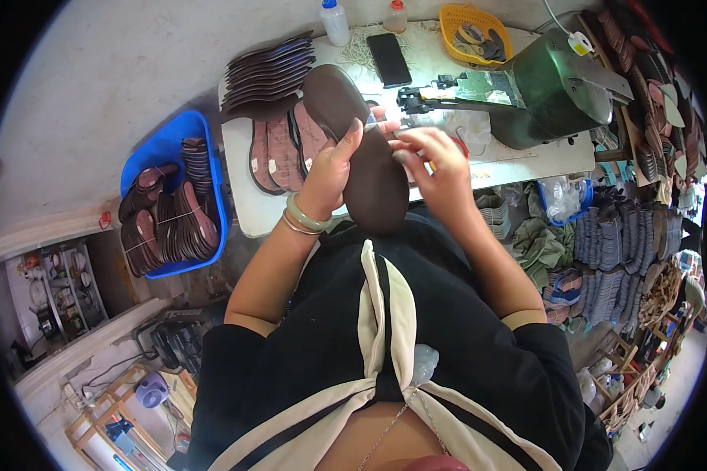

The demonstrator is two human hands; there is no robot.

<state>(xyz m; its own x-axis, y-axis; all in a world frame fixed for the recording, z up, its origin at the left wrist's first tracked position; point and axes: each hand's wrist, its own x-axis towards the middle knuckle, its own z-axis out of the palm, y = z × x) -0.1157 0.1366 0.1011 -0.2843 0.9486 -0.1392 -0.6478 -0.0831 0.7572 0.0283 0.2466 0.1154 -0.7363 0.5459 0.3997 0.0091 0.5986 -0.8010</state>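
Observation:
A dark brown shoe insole (pixel 375 184) is held up in front of my chest, its smooth brown face toward me. My left hand (pixel 330 169) grips its left side, thumb on the face and fingers behind, the fingertips showing past the right edge. At the insole's right edge is my right hand (pixel 445 169), fingers curled and thumb drawn in as a pinch. What lies between those fingertips is too small to make out. Under and behind the insole, several pinkish insoles (pixel 277 153) with dark rims lie on the white table (pixel 255 216).
A stack of dark insoles (pixel 267 74) rests at the table's far left. A green sewing machine (pixel 554 94) occupies the right, near a black phone (pixel 389 60) and a yellow basket (pixel 456 39). Left of the table, a blue bin (pixel 221 196) holds bundled insoles.

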